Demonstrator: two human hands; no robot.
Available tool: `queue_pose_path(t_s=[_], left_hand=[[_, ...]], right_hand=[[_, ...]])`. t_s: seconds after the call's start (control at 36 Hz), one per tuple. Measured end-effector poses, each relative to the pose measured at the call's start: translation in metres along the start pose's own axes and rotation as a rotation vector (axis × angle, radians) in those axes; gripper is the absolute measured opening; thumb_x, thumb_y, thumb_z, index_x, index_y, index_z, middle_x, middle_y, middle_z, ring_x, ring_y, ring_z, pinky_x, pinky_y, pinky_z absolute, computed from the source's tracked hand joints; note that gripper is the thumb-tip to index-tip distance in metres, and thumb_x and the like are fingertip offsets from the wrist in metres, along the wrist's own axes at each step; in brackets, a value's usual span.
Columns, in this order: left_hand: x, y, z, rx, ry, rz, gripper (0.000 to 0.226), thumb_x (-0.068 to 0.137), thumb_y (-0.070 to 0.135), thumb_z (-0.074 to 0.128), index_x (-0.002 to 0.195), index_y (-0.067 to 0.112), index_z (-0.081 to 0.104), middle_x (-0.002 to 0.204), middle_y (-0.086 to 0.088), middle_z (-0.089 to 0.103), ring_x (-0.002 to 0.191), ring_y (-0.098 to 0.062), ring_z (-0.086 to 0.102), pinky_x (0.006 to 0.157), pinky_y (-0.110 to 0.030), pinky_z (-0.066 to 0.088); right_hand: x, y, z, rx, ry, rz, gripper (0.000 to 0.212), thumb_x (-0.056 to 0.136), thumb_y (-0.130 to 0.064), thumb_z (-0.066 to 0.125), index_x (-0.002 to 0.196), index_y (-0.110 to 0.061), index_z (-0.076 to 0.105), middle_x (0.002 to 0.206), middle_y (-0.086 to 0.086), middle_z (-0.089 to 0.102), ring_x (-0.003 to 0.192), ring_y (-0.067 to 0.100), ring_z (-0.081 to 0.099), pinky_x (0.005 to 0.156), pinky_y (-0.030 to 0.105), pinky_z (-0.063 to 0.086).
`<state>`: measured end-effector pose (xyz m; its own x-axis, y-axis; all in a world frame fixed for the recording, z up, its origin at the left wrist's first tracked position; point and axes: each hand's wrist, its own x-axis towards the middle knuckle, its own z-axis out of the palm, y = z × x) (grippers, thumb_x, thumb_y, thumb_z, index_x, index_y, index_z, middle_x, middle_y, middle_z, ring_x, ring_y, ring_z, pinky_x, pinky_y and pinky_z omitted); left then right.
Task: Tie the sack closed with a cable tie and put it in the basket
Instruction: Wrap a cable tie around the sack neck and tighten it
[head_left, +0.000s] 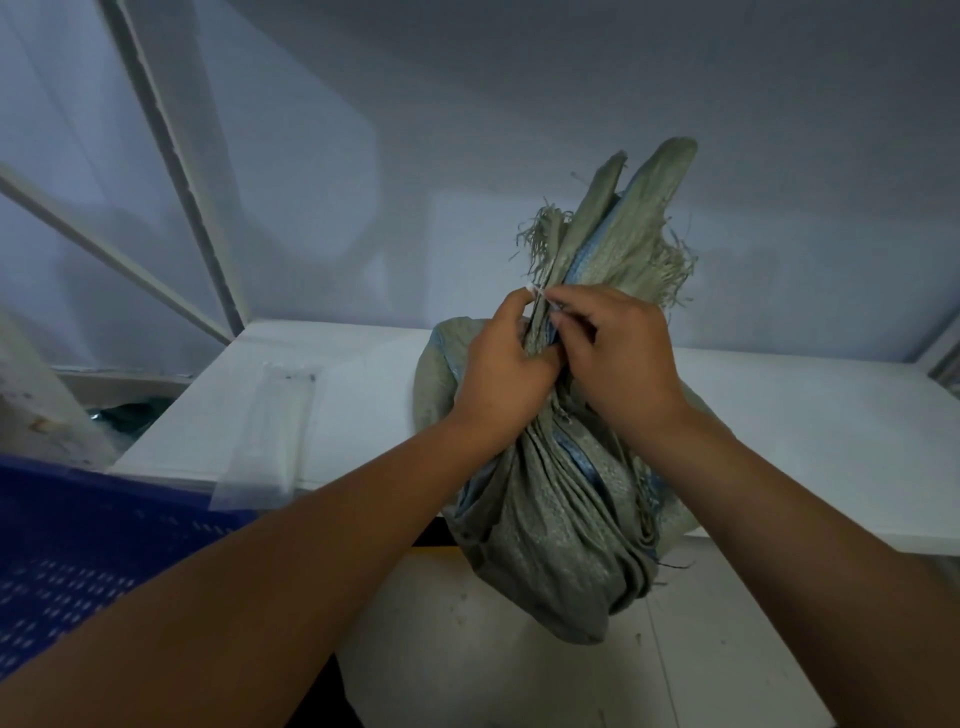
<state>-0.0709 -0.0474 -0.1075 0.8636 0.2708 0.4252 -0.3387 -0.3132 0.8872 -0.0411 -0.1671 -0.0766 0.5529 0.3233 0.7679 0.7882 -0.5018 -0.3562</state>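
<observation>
Midway: sack (561, 519) stands on the white ledge (805, 415), left hand (504, 364) gripping its bunched neck, right hand (618, 358) pinching the white cable tie (540, 296) at that neck, tie seemingly not yet cinched; transfer to blue basket (78, 545), well left of the sack, pending.

Dim bluish light (warped edges)

White shelf (779, 405) agst pale wall (519, 104), dim light
</observation>
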Motion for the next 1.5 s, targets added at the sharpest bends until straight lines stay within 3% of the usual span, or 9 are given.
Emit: queue_pose_path(t_s=[0.11,0.33,0.42,0.64,0.72,0.81,1.19,1.31,1.5], left_hand=[[0.001,-0.002,0.0,-0.014,0.017,-0.004,0.05,0.091,0.003,0.063,0.138,0.016,0.054,0.089,0.008,0.067,0.069,0.01,0.059,0.064,-0.012,0.049],[-0.001,0.0,-0.001,-0.015,-0.005,0.028,0.048,0.093,-0.002,0.062,0.138,0.014,0.054,0.1,0.021,0.06,0.085,0.031,0.052,0.073,0.001,0.041],[0.0,0.0,-0.001,0.005,0.003,0.044,0.047,0.092,-0.001,0.062,0.136,0.015,0.057,0.103,0.013,0.066,0.091,0.025,0.056,0.076,0.002,0.04],[-0.001,0.003,-0.002,0.041,0.006,0.099,0.047,0.091,-0.001,0.06,0.135,0.015,0.058,0.111,0.009,0.069,0.093,0.014,0.062,0.078,0.003,0.04],[0.0,0.002,-0.003,0.068,-0.001,0.118,0.046,0.091,0.002,0.06,0.135,0.016,0.058,0.113,0.001,0.072,0.092,0.0,0.065,0.079,-0.002,0.045],[0.0,0.001,-0.004,0.064,-0.018,0.128,0.045,0.091,0.0,0.06,0.133,0.015,0.06,0.113,0.005,0.071,0.097,0.006,0.065,0.082,-0.006,0.048],[0.006,-0.005,-0.006,0.163,-0.072,0.125,0.045,0.088,0.005,0.061,0.132,0.016,0.062,0.115,-0.002,0.073,0.106,-0.014,0.068,0.095,-0.038,0.056],[0.006,-0.009,-0.006,0.181,-0.071,0.131,0.036,0.088,0.005,0.061,0.123,0.012,0.064,0.108,-0.006,0.073,0.1,-0.02,0.068,0.09,-0.045,0.056],[0.008,-0.007,-0.01,0.221,-0.126,0.15,0.043,0.088,0.003,0.062,0.129,0.016,0.065,0.113,-0.002,0.074,0.101,-0.013,0.068,0.09,-0.027,0.054]], right_hand=[[0.0,-0.001,0.0,0.001,0.004,-0.004,0.029,0.093,-0.001,0.066,0.119,-0.007,0.075,0.107,0.011,0.077,0.095,0.023,0.073,0.086,0.035,0.058],[0.0,0.0,0.001,-0.008,-0.024,0.007,0.03,0.094,-0.002,0.066,0.121,-0.009,0.075,0.106,0.01,0.077,0.094,0.021,0.072,0.086,0.027,0.055],[0.0,-0.001,0.0,-0.012,-0.02,0.015,0.03,0.094,-0.002,0.066,0.121,-0.01,0.074,0.109,0.008,0.077,0.096,0.019,0.072,0.087,0.021,0.05],[-0.001,-0.003,-0.001,0.011,-0.007,0.025,0.031,0.094,-0.003,0.066,0.123,-0.01,0.074,0.114,0.007,0.077,0.101,0.018,0.072,0.093,0.026,0.054],[-0.002,-0.004,-0.002,0.019,0.0,0.038,0.032,0.093,-0.002,0.066,0.123,-0.009,0.074,0.114,0.007,0.076,0.101,0.018,0.072,0.093,0.026,0.054],[-0.003,-0.005,-0.002,0.038,0.007,0.049,0.031,0.093,-0.001,0.066,0.122,-0.009,0.074,0.113,0.007,0.077,0.101,0.02,0.073,0.093,0.031,0.057],[-0.004,-0.005,-0.002,0.009,0.048,0.122,0.028,0.093,0.001,0.064,0.115,-0.009,0.077,0.104,0.009,0.078,0.092,0.022,0.073,0.087,0.034,0.058],[-0.006,-0.001,0.0,-0.027,0.022,0.106,0.027,0.092,0.001,0.065,0.114,-0.008,0.077,0.101,0.012,0.078,0.088,0.025,0.073,0.084,0.04,0.06],[-0.006,-0.004,0.0,0.011,0.03,0.169,0.025,0.093,0.0,0.065,0.112,-0.009,0.078,0.103,0.008,0.078,0.09,0.019,0.072,0.085,0.028,0.055]])
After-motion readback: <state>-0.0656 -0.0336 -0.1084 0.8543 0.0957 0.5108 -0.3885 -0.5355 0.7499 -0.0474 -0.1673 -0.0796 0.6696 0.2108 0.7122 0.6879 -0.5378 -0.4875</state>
